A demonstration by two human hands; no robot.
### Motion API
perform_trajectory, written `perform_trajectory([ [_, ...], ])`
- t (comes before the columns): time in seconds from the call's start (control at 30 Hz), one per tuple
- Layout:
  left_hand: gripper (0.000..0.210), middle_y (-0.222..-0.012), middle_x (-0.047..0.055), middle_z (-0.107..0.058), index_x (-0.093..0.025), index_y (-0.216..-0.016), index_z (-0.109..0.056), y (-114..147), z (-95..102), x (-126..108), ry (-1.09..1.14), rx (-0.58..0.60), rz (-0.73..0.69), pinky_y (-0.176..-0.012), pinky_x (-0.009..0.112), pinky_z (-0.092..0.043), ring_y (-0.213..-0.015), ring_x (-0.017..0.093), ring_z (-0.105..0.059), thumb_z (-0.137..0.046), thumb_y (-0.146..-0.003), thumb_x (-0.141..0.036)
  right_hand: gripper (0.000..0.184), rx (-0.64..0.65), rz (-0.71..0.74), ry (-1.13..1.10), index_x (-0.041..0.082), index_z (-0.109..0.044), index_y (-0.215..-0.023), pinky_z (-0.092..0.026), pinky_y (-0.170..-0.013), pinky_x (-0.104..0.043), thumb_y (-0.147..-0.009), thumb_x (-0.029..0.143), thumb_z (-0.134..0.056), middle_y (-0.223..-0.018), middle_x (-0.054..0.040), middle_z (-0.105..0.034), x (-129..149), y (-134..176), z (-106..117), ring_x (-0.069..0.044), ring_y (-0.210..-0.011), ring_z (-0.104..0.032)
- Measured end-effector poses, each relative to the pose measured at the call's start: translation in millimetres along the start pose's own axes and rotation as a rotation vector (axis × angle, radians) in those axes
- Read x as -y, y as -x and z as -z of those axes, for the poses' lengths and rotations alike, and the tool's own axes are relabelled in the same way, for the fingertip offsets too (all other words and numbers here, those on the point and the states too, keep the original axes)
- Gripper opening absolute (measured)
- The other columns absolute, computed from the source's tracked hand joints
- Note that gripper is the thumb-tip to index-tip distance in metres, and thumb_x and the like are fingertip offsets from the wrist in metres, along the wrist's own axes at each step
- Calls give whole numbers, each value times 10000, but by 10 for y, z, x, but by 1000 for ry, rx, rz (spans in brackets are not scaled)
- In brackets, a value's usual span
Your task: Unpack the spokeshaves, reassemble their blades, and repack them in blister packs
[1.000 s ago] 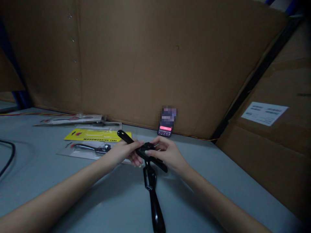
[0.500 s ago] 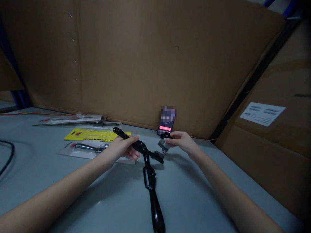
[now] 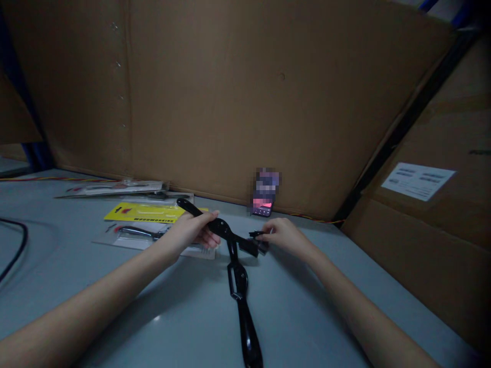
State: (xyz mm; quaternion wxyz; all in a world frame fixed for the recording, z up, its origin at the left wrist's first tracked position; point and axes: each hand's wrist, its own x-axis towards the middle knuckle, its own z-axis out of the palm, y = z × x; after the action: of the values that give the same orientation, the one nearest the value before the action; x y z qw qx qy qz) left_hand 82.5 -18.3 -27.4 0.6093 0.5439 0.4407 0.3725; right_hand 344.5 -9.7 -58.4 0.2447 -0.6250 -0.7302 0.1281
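Observation:
My left hand (image 3: 197,230) is closed around one end of a black two-handled spokeshave (image 3: 220,228), which is tilted across the middle of the view. A second black spokeshave (image 3: 240,280) lies lengthwise on the table, and its far handle passes under the held one. Between the fingertips of my right hand (image 3: 286,237) is a small dark flat part (image 3: 256,233), pinched just beyond the held spokeshave's right end. Under those fingers, small metal pieces (image 3: 263,247) show only partly, too blurred to tell apart.
Packaged tools with a yellow card (image 3: 140,212) lie to the left, with more packets (image 3: 118,189) behind. A phone (image 3: 264,197) leans on the cardboard wall (image 3: 203,102). A black cable (image 3: 23,240) curves at far left. A labelled carton (image 3: 418,225) stands right.
My right hand has come down and nearer with the small dark part, away from the phone. My left hand still holds the spokeshave almost in place. The view has shifted slightly.

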Motion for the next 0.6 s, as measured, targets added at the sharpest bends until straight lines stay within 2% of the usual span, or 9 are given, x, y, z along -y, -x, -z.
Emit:
perform_trajectory([
  [0.13, 309, -512, 82, -643, -96, -645, -595, -2, 12, 5, 19, 16, -18, -418, 210, -426, -415, 120, -570, -547, -795, -361, 220, 44, 15, -4, 163, -641, -600, -317, -542, -263, -688, 363, -611, -640, -53, -604, 53, 23, 93, -179, -658, -540],
  [0.23, 291, -530, 90, -650, -78, -658, -615, -4, 27, 16, 44, 17, 10, -434, 209, -432, -424, 114, -570, -536, -798, -321, 238, 185, 8, -84, 152, -651, -777, -361, -504, -250, -691, 369, -608, -580, -21, -592, 95, 53, 153, -151, -560, -553],
  [0.3, 272, -533, 86, -650, -71, -670, -623, -12, 38, 29, 48, 12, 33, -446, 205, -435, -424, 106, -565, -536, -791, -299, 320, 307, -20, -176, 161, -604, -900, -392, -491, -240, -654, 361, -646, -560, 12, -582, 112, 75, 153, -136, -516, -560],
  [0.4, 253, -516, 70, -639, -74, -671, -623, -30, 57, 50, 35, 26, 46, -445, 194, -427, -412, 95, -551, -557, -762, -301, 361, 428, -94, -267, 178, -515, -886, -400, -458, -232, -609, 341, -680, -529, 39, -557, 121, 105, 108, -131, -473, -556],
  [0.47, 254, -475, 50, -613, -83, -655, -618, -38, 68, 55, 11, 41, 43, -425, 189, -410, -386, 88, -525, -569, -744, -317, 340, 434, -124, -251, 189, -480, -846, -377, -427, -225, -611, 334, -679, -505, 47, -543, 126, 128, 80, -130, -441, -540],
  [0.6, 260, -420, 4, -553, -111, -633, -608, -32, 78, 43, -93, 33, 41, -370, 184, -348, -339, 74, -458, -591, -724, -353, 337, 354, -114, -81, 205, -484, -829, -318, -412, -218, -617, 363, -694, -564, 42, -562, 164, 178, 91, -117, -426, -515],
])
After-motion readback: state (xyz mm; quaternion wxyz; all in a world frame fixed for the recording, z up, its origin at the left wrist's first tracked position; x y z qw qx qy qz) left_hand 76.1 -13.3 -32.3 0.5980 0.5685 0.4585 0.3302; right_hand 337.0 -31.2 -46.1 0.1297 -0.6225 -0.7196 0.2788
